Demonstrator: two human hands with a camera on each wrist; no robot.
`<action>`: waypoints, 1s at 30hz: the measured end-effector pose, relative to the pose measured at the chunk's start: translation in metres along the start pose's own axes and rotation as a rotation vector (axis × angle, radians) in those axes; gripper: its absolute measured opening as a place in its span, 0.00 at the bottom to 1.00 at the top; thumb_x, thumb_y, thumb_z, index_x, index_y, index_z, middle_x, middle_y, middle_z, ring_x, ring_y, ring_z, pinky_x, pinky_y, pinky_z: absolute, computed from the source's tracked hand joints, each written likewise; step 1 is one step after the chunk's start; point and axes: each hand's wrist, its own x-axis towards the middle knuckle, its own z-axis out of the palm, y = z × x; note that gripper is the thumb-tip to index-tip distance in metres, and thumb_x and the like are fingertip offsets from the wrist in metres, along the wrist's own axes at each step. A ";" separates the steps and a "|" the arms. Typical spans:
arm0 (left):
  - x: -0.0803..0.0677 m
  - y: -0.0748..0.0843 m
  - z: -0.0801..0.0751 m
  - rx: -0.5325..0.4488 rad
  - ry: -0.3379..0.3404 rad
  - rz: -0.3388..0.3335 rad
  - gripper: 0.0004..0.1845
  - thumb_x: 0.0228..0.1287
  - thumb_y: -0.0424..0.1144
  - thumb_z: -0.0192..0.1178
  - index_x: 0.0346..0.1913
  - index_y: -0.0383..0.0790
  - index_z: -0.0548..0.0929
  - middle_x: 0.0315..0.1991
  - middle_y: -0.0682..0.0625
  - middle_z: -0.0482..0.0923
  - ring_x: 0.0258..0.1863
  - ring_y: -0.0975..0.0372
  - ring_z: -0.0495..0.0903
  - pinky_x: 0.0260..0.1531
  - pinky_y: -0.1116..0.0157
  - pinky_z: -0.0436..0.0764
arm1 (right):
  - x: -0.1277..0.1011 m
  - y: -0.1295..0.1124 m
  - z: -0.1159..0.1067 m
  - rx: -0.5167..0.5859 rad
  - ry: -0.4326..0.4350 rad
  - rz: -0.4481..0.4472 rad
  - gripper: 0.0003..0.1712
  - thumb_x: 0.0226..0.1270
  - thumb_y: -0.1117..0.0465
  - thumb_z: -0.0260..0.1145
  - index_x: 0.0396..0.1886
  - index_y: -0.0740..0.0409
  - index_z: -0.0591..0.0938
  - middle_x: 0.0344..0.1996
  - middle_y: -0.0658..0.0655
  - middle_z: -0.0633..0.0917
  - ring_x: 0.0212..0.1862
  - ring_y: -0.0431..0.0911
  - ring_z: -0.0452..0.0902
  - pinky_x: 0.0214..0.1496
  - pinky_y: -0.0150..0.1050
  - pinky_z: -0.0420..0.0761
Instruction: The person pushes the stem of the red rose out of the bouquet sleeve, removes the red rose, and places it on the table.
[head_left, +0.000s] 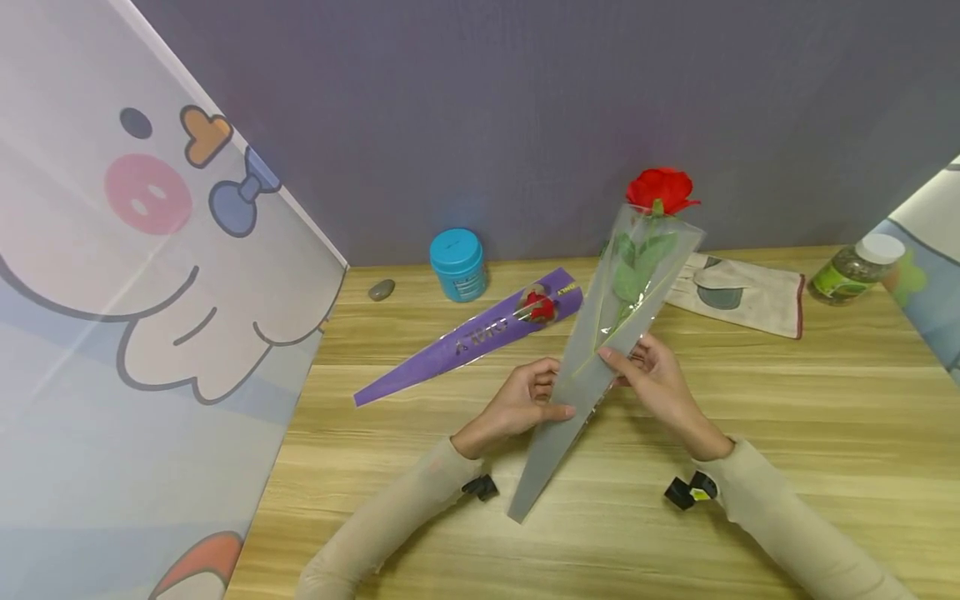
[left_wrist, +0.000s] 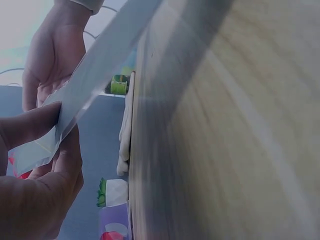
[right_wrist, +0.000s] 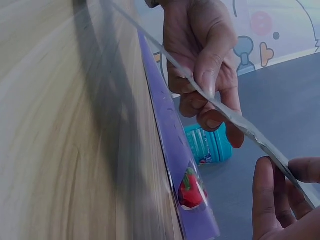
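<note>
A red rose [head_left: 662,190] with green leaves stands in a long grey and clear flower sleeve [head_left: 547,454], its bloom poking out of the wide top end. My left hand [head_left: 521,396] pinches the sleeve's left edge around mid-length, thumb on the front. Higher up on the right edge, my right hand [head_left: 652,375] pinches it too, thumb in front and fingers behind. Seen edge-on in the right wrist view, the sleeve [right_wrist: 237,120] is raised off the table between both hands. Its narrow end points down toward the front.
Left of the hands lies a purple flower sleeve [head_left: 450,348] with a small red rose. A blue-lidded tub [head_left: 457,262] and a grey stone [head_left: 381,289] stand along the back wall. At back right are a white glove [head_left: 750,296] and a jar [head_left: 855,268] tilted on the wooden table [head_left: 825,417].
</note>
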 end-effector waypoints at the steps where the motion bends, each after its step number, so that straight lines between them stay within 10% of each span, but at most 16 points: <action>1: 0.000 0.000 0.000 0.001 -0.002 0.000 0.28 0.60 0.20 0.69 0.63 0.31 0.77 0.54 0.30 0.83 0.43 0.68 0.84 0.44 0.70 0.85 | 0.000 0.000 0.000 -0.004 0.002 0.004 0.24 0.79 0.65 0.62 0.66 0.74 0.71 0.43 0.33 0.89 0.40 0.32 0.88 0.38 0.32 0.88; 30: 0.009 0.005 0.010 0.002 0.085 0.015 0.23 0.61 0.25 0.72 0.60 0.32 0.80 0.57 0.33 0.85 0.46 0.65 0.88 0.48 0.65 0.87 | 0.003 -0.001 0.000 0.052 0.027 0.010 0.29 0.78 0.65 0.63 0.69 0.79 0.67 0.44 0.32 0.89 0.46 0.31 0.88 0.46 0.32 0.88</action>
